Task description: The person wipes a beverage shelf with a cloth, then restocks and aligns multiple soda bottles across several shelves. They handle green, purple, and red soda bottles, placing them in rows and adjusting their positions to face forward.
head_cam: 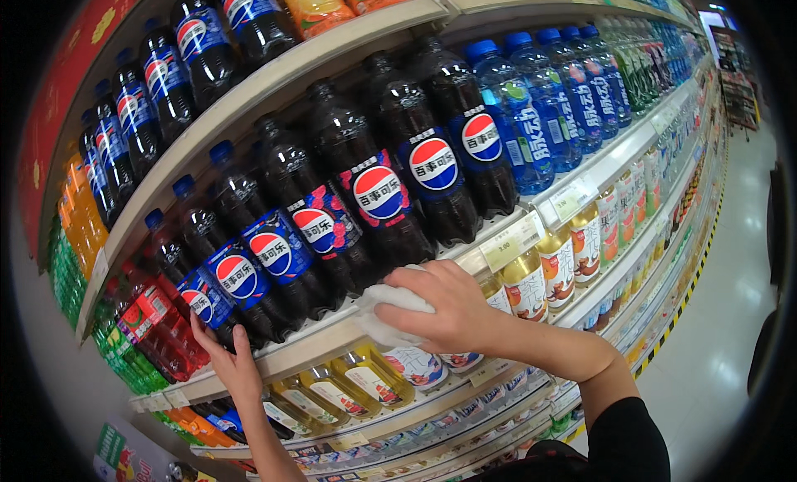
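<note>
My right hand [442, 301] grips a crumpled white cloth [393, 307] and holds it against the front edge of a store shelf [311, 339]. Just behind the cloth stand large dark Pepsi bottles [377, 195] in a row. My left hand [230, 357] is at the left part of the same shelf, fingers spread, its fingertips at the base of a blue-capped Pepsi bottle [202, 295]. It is not clear whether they press on the bottle or the shelf edge. Nothing is held in the left hand.
Blue-capped drink bottles [523, 114] stand right of the Pepsi, red drink bottles [159, 320] to the left. A price tag [510, 242] sits on the shelf edge. Tea bottles [373, 376] fill the shelf below, more Pepsi bottles [199, 40] the one above. An aisle floor [703, 332] runs at right.
</note>
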A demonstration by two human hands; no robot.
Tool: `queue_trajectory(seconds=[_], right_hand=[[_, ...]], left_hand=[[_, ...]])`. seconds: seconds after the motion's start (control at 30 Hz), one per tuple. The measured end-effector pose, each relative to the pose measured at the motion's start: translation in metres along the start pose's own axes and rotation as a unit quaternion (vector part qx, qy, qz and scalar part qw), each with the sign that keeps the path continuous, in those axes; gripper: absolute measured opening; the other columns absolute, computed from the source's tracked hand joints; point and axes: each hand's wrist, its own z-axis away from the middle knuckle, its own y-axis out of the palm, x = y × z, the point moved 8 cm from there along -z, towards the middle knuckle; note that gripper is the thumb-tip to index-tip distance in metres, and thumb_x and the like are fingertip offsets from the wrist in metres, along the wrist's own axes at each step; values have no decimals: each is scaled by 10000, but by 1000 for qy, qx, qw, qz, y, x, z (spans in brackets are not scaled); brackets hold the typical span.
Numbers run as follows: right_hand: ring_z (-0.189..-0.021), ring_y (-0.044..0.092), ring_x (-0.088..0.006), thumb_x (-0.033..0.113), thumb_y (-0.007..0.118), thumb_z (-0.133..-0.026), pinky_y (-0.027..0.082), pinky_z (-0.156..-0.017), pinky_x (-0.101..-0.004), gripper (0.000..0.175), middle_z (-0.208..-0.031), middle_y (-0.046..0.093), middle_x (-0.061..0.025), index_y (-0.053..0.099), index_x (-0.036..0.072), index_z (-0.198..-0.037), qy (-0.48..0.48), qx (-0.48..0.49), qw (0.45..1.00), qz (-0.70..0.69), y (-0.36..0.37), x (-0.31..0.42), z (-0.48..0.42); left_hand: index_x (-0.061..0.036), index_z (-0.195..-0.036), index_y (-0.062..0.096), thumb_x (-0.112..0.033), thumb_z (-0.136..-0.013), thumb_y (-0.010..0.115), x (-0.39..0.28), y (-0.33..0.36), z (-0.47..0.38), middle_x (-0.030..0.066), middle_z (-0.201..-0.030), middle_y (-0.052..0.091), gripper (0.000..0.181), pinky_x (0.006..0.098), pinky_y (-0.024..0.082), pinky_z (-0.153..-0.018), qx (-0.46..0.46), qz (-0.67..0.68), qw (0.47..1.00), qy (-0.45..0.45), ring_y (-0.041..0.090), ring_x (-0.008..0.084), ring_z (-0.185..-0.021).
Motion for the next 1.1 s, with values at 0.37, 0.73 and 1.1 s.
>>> queue_trajectory(seconds=[0.37,0.73,1.1], right_hand=[[-862,551,-287,125,784,-632,422,-723,-408,520,-1160,597,-113,689,205,-1137,13,-12,1000,6,2,4,-3],[-988,592,-348,126,811,-549,454,-773,-445,679,-1216,591,-177,675,177,-1212,13,6,1000,-7,2,5,5],[-925,576,-367,85,843,-443,480,-769,-448,684,-1120,580,-182,683,130,-1106,28,-12,998,50,8,6,4]], left_hand=[[-30,-1572,217,-226,-962,632,3,-4,1,276,-1527,389,764,423,290,-1170,-5,10,1000,-12,398,350,-1429],[-26,-1564,237,-167,-920,681,3,-3,1,259,-1482,443,795,404,321,-1154,-10,16,1000,-24,449,323,-1374],[-44,-1557,172,-407,-891,724,-6,-4,0,308,-1339,575,938,476,507,-947,12,-80,997,-6,635,466,-1142]])
